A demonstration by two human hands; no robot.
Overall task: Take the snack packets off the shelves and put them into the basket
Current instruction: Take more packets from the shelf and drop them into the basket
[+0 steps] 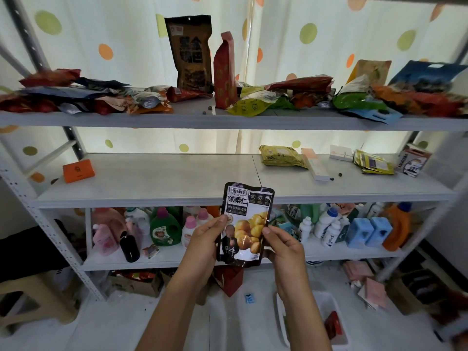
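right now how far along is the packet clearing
Early on. Done: the white basket on the floor holds at least one red packet. In hand: the left hand and right hand both pinch a black chestnut packet. Left: the top shelf is piled with packets, and a yellow packet lies on the middle shelf.

The top shelf (192, 120) carries a jumble of snack packets (359, 100) lying flat, with a dark pouch (190, 51) and a red pouch (224, 72) standing upright near the middle. The middle shelf (157, 183) bears an orange box (78, 171) at left and a yellow packet (281, 155), sachets (373, 163) and a carton (414, 160) at right. The lower shelf (177, 259) holds detergent bottles (163, 226). On the floor (177, 317) lies a white basket (326, 307).
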